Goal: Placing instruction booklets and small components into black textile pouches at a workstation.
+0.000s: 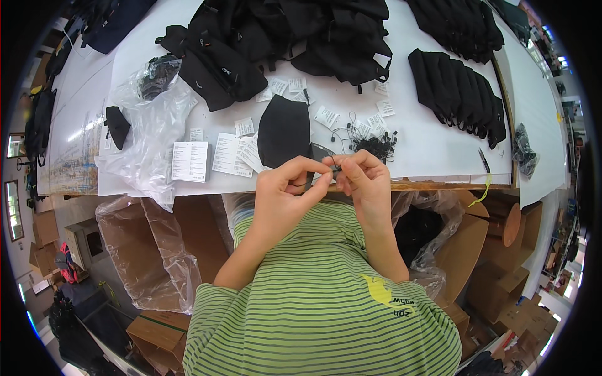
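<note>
Just past the table's near edge, my left hand (285, 191) and my right hand (365, 182) meet fingertip to fingertip. Both pinch a thin black cord (335, 167); my fingers cover much of it. A small dark tag (322, 151) shows right behind the fingertips. Beyond my left hand a black fabric pouch (284, 130) lies flat. To its right is a tangle of black tag strings (375, 145) with small plastic ends. White printed care labels (326, 116) are scattered around it, and stacks of white label cards (190, 161) lie on the left.
A heap of black fabric pouches (276, 31) covers the back of the table; overlapping rows (458, 94) lie to the right. Clear plastic bags (147, 135) spread at the left. Snips (485, 161) with yellow cord rest near the right edge. A plastic-lined cardboard box (141, 250) stands below.
</note>
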